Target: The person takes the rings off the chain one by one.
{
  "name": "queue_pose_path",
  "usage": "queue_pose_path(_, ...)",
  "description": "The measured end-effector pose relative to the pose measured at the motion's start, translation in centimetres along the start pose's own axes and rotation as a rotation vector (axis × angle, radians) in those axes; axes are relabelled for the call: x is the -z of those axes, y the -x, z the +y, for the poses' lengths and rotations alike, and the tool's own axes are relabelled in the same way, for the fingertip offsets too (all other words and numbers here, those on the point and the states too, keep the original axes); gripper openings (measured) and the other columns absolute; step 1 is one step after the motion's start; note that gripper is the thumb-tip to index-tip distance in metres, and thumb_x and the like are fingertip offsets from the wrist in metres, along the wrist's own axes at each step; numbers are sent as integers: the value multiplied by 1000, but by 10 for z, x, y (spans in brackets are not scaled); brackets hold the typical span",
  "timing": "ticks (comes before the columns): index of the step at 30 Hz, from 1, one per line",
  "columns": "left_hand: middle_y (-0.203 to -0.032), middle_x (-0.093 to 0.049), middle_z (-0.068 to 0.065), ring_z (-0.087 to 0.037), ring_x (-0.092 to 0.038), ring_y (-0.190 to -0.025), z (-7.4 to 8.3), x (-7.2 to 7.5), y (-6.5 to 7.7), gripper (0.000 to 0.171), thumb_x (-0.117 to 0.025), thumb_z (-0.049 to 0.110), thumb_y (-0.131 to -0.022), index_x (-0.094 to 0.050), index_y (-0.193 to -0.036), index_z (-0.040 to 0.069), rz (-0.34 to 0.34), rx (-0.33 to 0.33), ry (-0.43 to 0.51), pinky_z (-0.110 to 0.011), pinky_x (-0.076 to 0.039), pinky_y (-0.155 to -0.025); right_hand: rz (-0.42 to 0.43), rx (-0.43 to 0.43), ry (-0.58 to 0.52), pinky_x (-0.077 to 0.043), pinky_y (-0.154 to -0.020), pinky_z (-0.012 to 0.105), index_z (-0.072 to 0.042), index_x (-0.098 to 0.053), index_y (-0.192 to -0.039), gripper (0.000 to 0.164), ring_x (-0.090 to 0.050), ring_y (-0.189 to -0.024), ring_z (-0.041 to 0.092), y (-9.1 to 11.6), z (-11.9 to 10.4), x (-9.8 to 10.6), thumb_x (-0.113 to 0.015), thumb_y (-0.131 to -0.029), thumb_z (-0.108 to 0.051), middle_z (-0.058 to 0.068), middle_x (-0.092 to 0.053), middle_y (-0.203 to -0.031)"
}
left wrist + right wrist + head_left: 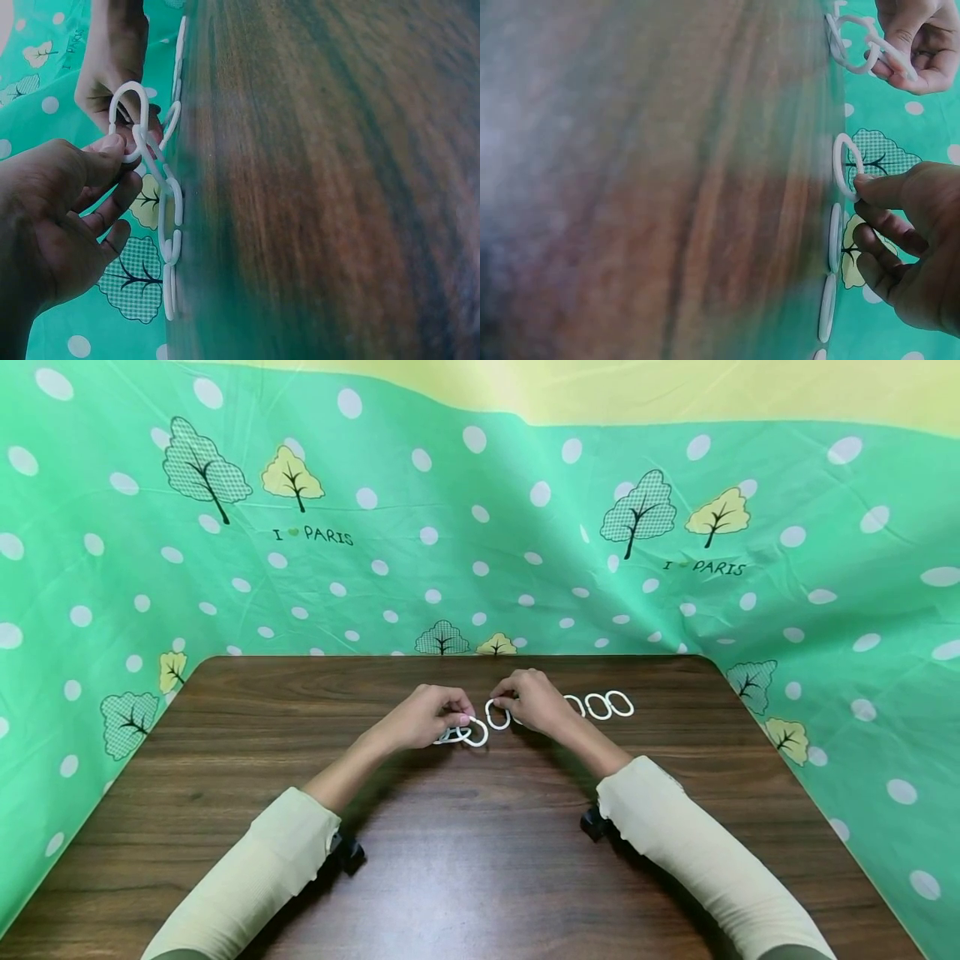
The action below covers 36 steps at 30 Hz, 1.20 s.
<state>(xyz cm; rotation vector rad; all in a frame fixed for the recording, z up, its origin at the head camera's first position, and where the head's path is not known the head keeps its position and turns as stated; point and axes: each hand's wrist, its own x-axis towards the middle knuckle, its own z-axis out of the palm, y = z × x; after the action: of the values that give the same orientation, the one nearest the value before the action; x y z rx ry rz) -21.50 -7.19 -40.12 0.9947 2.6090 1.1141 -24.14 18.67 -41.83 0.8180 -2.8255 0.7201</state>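
My left hand point(429, 717) pinches a white oval link point(132, 94) between thumb and forefinger, above the table. From that link a short chain of white links point(166, 225) trails down onto the tabletop. To its right, my right hand point(534, 700) pinches one single white link point(842, 161) by its edge, tilted up and apart from the chain. Its other fingers are loosely bent. More loose white links point(597, 706) lie in a row to the right of that hand, and part of the row is hidden behind the hand and wrist.
The brown wood-grain table point(480, 860) carries the links near its far edge. Behind it hangs a green dotted cloth point(480, 543) with printed trees. Black wrist cameras point(348, 853) sit under both cream sleeves point(255, 868).
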Motion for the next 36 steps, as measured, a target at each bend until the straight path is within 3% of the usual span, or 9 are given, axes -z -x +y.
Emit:
queue_pose_path(2,-96,-82,-2,-9,-70,-89,0,0,0,5,-77,9,-107,-81,-105,9,1,1,0,-30,-58,-86,15,25,-13,-59,-101,47,-15,-90,-111,16,-77,-111,28,-5,21,-11,-81,-106,-27,5,-86,-109)
queue_pose_path(6,-96,-81,-2,-9,-70,-89,1,1,1,5,-76,9,-107,-81,-105,10,5,8,-2,-30,-58,-86,7,-5,-28,-60,-102,47,-15,-90,-113,15,-78,-115,28,-8,27,-13,-79,-106,-23,7,-86,-113)
queue_pose_path(9,-96,-81,-2,-10,-71,-90,2,1,1,5,-76,9,-107,-81,-106,10,4,11,2,-30,-58,-87,-26,-69,-17,-60,-104,54,-7,-88,-116,15,-77,-119,37,0,-8,7,-78,-105,-10,15,-85,-116)
queue_pose_path(14,-97,-82,-4,-11,-71,-90,1,1,2,5,-75,8,-108,-81,-107,9,7,15,12,-31,-58,-87,-41,-78,-3,-61,-101,52,-5,-87,-119,17,-77,-116,34,8,-24,17,-76,-107,-10,15,-85,-116)
queue_pose_path(19,-99,-81,-6,-13,-72,-92,1,2,1,6,-75,8,-108,-80,-109,6,18,10,15,-32,-58,-89,-37,-60,-19,-62,-97,50,-5,-87,-118,16,-78,-111,32,15,-29,23,-78,-105,-10,13,-85,-113)
queue_pose_path(25,-99,-80,-5,-14,-71,-94,0,2,2,7,-75,9,-108,-80,-111,5,21,22,11,-34,-58,-90,-32,-47,-61,-62,-102,53,-5,-87,-117,16,-79,-115,32,23,-30,29,-79,-105,-12,11,-86,-112)
queue_pose_path(36,-99,-80,-5,-14,-71,-93,-2,1,2,7,-74,8,-109,-79,-111,4,31,32,42,-31,-57,-88,-65,-116,-167,-60,-104,52,-11,-87,-119,19,-78,-116,25,39,-36,31,-78,-108,-23,4,-87,-114)
